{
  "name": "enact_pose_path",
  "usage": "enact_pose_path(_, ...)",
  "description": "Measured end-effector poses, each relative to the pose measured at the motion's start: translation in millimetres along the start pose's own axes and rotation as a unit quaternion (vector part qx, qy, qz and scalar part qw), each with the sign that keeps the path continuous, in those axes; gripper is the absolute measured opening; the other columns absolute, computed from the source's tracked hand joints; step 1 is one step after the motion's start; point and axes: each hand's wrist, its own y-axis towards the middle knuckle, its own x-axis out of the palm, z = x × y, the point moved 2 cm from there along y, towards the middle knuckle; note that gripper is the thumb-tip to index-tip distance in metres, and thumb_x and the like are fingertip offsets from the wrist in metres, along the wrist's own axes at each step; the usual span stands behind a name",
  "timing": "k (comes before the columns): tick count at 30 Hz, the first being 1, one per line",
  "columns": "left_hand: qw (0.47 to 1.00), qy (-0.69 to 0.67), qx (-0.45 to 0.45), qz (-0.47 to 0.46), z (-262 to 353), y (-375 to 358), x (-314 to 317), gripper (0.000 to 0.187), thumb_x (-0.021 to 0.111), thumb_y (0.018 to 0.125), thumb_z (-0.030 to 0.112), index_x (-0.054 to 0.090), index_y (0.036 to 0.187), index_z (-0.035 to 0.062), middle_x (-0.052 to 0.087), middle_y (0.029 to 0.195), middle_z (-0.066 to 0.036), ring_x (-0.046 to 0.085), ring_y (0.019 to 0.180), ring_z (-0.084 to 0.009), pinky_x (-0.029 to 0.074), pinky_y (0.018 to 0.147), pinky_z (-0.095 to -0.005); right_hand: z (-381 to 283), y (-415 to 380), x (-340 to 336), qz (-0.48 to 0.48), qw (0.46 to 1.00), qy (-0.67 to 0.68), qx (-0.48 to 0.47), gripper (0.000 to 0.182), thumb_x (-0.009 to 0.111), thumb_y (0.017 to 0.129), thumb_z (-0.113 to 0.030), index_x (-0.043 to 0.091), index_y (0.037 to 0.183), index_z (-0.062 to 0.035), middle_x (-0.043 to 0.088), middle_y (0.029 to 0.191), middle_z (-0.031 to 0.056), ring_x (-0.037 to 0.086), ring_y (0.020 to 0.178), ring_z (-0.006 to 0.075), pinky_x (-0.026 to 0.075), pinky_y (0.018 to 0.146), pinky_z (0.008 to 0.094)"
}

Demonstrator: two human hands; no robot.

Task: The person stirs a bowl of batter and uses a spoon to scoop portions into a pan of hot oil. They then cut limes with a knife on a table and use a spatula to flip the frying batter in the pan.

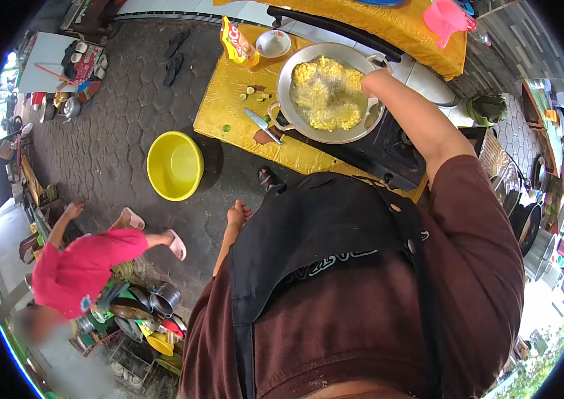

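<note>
A wide metal wok (284, 90) stands on the black stove (388, 156), with yellow food (325, 93) bubbling in oil inside it. My right hand (374, 83) is closed at the wok's right rim, with its fingers partly hidden. Just below it shows a silvery metal cooking utensil (371, 114), which it seems to grip. My left hand (238, 214) hangs low beside my apron, fingers curled, holding nothing visible. Left of the wok, a knife (257, 120) lies on the yellow table cover (219, 110) near cut green limes (250, 90).
A yellow-and-red packet (237, 43) and a patterned bowl (273, 44) stand behind the knife. A yellow basin (175, 166) sits on the paved floor. Another person in a pink shirt (89, 266) is at the lower left, near stacked pots (164, 299). A pink dipper (445, 21) lies at the upper right.
</note>
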Motion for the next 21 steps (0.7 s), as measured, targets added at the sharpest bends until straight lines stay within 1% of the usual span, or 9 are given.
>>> enact_pose_path(4, 0.999, -0.032, -0.004, -0.013, -25.2, 35.6, -10.1, 0.041, 0.038, 0.087, 0.043, 0.052, 0.097, 0.0051, 0.06, 0.071, -0.006, 0.057, 0.061, -0.0171, 0.043, 0.054, -0.0308, 5.7, -16.3, 14.6, 0.057, 0.998, 0.023, 0.002, 0.026, 0.061, 0.066, -0.016, 0.067, 0.091, -0.0127, 0.064, 0.093, 0.0088, 0.061, 0.085, 0.0272, 0.046, 0.069, 0.0398)
enact_pose_path(7, 0.995, 0.063, 0.078, -0.025, -36.9, 56.9, -25.5, 0.039, 0.04, 0.086, 0.041, 0.053, 0.095, 0.0045, 0.061, 0.07, -0.009, 0.059, 0.064, -0.0205, 0.045, 0.057, -0.0325, 11.1, -40.5, 38.0, 0.187, 0.979, 0.086, -0.004, 0.024, 0.055, 0.072, -0.016, 0.067, 0.092, -0.0115, 0.064, 0.097, 0.0073, 0.061, 0.087, 0.0265, 0.048, 0.067, 0.0377)
enact_pose_path(8, 0.931, 0.282, 0.23, 0.005, -38.6, 67.4, -30.6, 0.036, 0.041, 0.086, 0.037, 0.053, 0.093, 0.0043, 0.062, 0.072, -0.011, 0.06, 0.066, -0.0233, 0.046, 0.059, -0.0332, 10.9, -45.9, 49.1, 0.218, 0.97, 0.111, 0.011, 0.023, 0.052, 0.074, -0.015, 0.067, 0.091, -0.01, 0.064, 0.097, 0.0079, 0.061, 0.088, 0.0262, 0.048, 0.067, 0.0369)
enact_pose_path(9, 0.796, 0.477, 0.369, 0.039, -36.6, 76.7, -31.1, 0.033, 0.042, 0.085, 0.034, 0.054, 0.091, 0.0041, 0.062, 0.074, -0.014, 0.061, 0.068, -0.0261, 0.047, 0.062, -0.0338, 9.9, -59.2, 58.9, 0.252, 0.955, 0.156, 0.03, 0.022, 0.05, 0.076, -0.014, 0.067, 0.089, -0.0084, 0.064, 0.095, 0.0099, 0.061, 0.087, 0.0261, 0.049, 0.066, 0.0372)
enact_pose_path(11, 0.928, 0.311, 0.2, 0.037, -28.4, 92.9, -37.9, 0.029, 0.041, 0.085, 0.031, 0.053, 0.086, 0.0047, 0.062, 0.078, -0.017, 0.06, 0.074, -0.0316, 0.047, 0.065, -0.0384, 5.1, -73.7, 83.4, 0.286, 0.933, 0.208, 0.066, 0.021, 0.048, 0.077, -0.01, 0.065, 0.087, -0.0041, 0.062, 0.091, 0.0144, 0.062, 0.084, 0.026, 0.05, 0.065, 0.0392)
enact_pose_path(15, 0.802, 0.471, 0.366, 0.016, 14.1, 93.0, -37.7, 0.03, 0.038, 0.085, 0.031, 0.051, 0.085, 0.0046, 0.061, 0.08, -0.017, 0.059, 0.08, -0.0343, 0.045, 0.068, -0.0431, -20.5, -95.5, 138.0, 0.357, 0.878, 0.288, 0.135, 0.013, 0.049, 0.076, -0.009, 0.058, 0.085, -0.0054, 0.057, 0.086, 0.0127, 0.062, 0.074, 0.0271, 0.051, 0.059, 0.037)
enact_pose_path(18, 0.846, 0.453, 0.281, -0.017, 59.4, 105.0, -34.5, 0.024, 0.043, 0.084, 0.027, 0.049, 0.088, 0.0047, 0.061, 0.081, -0.018, 0.059, 0.081, -0.0342, 0.046, 0.067, -0.0423, -46.9, -119.9, 158.2, 0.411, 0.828, 0.35, 0.148, 0.009, 0.048, 0.076, -0.008, 0.051, 0.084, -0.0067, 0.054, 0.087, 0.0125, 0.061, 0.07, 0.0289, 0.049, 0.057, 0.0394)
enact_pose_path(20, 0.725, 0.577, 0.377, 0.002, 98.5, 59.3, -23.0, 0.024, 0.042, 0.084, 0.027, 0.049, 0.089, 0.0048, 0.061, 0.082, -0.017, 0.059, 0.081, -0.0341, 0.046, 0.066, -0.042, -64.0, -122.2, 168.2, 0.382, 0.82, 0.402, 0.146, 0.011, 0.048, 0.076, -0.009, 0.05, 0.086, -0.0068, 0.053, 0.087, 0.0131, 0.06, 0.071, 0.0307, 0.048, 0.06, 0.042)
enact_pose_path(21, 0.716, 0.581, 0.387, -0.001, 110.3, 65.2, -21.6, 0.024, 0.042, 0.084, 0.027, 0.049, 0.089, 0.0048, 0.061, 0.082, -0.017, 0.059, 0.081, -0.0341, 0.046, 0.066, -0.042, -70.3, -124.7, 172.0, 0.384, 0.814, 0.406, 0.158, 0.011, 0.048, 0.076, -0.009, 0.05, 0.086, -0.0068, 0.053, 0.087, 0.0131, 0.06, 0.071, 0.0307, 0.048, 0.06, 0.042)
